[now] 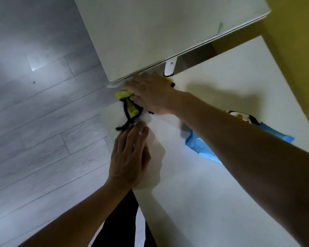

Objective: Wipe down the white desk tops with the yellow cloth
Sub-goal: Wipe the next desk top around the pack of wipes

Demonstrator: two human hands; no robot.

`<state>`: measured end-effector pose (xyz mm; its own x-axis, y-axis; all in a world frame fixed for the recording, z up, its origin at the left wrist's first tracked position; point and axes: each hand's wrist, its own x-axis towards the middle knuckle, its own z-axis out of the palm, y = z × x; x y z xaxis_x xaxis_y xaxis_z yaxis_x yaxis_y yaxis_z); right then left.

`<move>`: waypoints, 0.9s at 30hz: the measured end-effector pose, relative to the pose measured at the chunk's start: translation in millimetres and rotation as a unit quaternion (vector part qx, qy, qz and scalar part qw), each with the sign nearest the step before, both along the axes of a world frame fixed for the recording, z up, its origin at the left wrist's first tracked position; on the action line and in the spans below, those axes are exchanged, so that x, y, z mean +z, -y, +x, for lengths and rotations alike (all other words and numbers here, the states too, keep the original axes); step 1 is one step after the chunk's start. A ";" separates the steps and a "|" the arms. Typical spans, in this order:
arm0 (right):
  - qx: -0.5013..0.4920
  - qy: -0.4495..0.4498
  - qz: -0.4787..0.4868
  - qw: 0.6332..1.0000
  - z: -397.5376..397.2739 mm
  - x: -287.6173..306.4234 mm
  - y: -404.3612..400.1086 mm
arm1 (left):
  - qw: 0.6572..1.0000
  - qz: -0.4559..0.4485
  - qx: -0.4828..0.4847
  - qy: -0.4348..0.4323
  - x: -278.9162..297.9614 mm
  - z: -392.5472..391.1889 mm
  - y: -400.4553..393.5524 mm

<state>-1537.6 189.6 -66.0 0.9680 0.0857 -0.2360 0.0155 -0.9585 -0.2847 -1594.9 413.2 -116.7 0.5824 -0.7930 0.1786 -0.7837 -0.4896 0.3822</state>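
cloth: yellow cloth (128,102) w/ black edging, bunched at the far left corner of the near desk top (212,175), partly under the right hand; one black strip trails toward the left hand.
right hand: right hand (151,94) lies palm down on the cloth, fingers curled around its top part and pressing it on the surface; the arm reaches across the desk from the right.
left hand: left hand (129,155) is flat on the desk edge, fingers straight and close together, holding nothing; fingertips (140,125) just beside the black strip, touching or not i cannot tell.
desks: near desk top is white, mostly bare; second white desk top (159,32) stands beyond it, a narrow gap between the two, a white leg (170,67) visible in the gap.
other things: blue packet (198,143) lies on the near desk, partly hidden by the right forearm.
surroundings: grey plank floor (34,113) at left, yellow wall (296,41) at right.
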 end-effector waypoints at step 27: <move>-0.137 0.057 -0.014 0.989 -44.1 -15.2 123.4 | 0.999 0.019 -0.028 0.034 -7.7 10.0 -1.5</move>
